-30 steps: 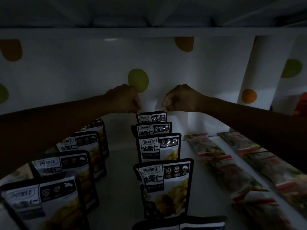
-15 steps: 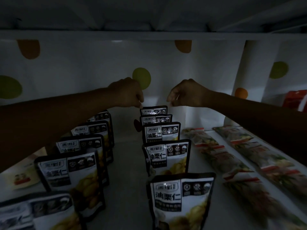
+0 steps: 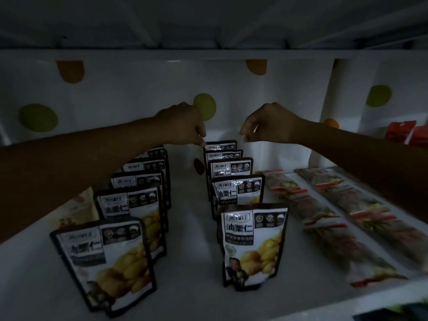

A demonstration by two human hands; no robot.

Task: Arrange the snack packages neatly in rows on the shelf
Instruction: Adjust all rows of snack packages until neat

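The white shelf (image 3: 196, 262) holds two rows of upright snack pouches. The back pouch (image 3: 220, 145) ends one row, with the other row (image 3: 136, 198) to its left and flat packets (image 3: 324, 218) lying to its right. The left hand (image 3: 185, 126) has bunched fingers at the back pouch's top corner; I cannot tell whether they pinch it. The right hand (image 3: 271, 125) hovers above it, fingers loosely curled and holding nothing.

Open lane of shelf (image 3: 190, 239) between left pouch row (image 3: 129, 205) and right pouch row (image 3: 238, 193), back wall (image 3: 139, 100) beyond.

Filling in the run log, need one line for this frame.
phase: aligning rear pouch | left hand: fingers at its top corner, grip unclear | right hand: above it, apart, empty
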